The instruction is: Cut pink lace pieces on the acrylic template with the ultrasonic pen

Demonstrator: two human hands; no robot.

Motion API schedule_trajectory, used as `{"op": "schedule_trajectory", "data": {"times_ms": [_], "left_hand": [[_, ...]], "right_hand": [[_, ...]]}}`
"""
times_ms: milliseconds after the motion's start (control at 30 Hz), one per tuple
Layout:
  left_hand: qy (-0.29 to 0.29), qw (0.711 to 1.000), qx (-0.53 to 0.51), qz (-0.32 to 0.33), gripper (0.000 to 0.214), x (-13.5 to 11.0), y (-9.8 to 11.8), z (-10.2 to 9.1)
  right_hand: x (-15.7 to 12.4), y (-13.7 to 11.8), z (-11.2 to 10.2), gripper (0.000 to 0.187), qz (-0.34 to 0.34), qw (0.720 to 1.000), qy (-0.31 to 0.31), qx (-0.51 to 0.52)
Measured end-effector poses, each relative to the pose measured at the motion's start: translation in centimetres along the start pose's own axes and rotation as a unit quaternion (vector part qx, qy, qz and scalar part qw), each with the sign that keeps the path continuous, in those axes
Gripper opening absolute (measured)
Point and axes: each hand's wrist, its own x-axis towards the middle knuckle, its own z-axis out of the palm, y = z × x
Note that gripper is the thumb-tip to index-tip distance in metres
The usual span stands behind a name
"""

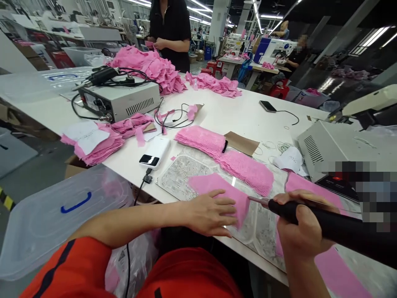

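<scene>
My left hand [211, 213] lies flat with fingers spread on a pink fabric piece [206, 183], which rests on a scratched glass plate [182, 171] at the table's near edge. My right hand [302, 229] is wrapped round a black hot-cutter tool [335, 225]. The tool's metal tip [256, 200] touches the right edge of the pink piece. Just behind lie two stacks of pink fabric pieces [246, 169].
A grey power unit [119, 99] with cables stands at the left, with a second one [328, 142] at the right. A power bank [155, 153], a phone [267, 106] and pink fabric heaps [151, 66] lie on the white table [235, 118]. A person in black [170, 29] stands opposite. A plastic bin lid [62, 211] sits at lower left.
</scene>
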Motion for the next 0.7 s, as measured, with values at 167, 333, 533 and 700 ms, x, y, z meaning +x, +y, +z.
{"op": "schedule_trajectory", "data": {"times_ms": [167, 333, 533, 700], "left_hand": [[0.015, 0.995, -0.064, -0.069, 0.027, -1.0, -2.8, -2.4], [0.005, 0.989, -0.047, -0.143, 0.049, -4.7, -7.0, -4.6], [-0.011, 0.984, -0.056, -0.17, 0.055, -7.5, -7.7, -4.3], [-0.001, 0.983, -0.063, -0.173, 0.057, -7.9, -7.6, -3.9]], "right_hand": [[0.8, 0.0, 0.2, 0.018, -0.009, 1.0, 0.009, -0.024], [1.2, 0.0, 0.2, 0.021, -0.006, 1.0, -0.005, -0.02], [0.9, -0.3, 1.2, 0.025, -0.005, 1.0, -0.008, 0.004], [-0.3, -1.1, 3.2, 0.024, 0.033, 0.998, -0.056, 0.026]]}}
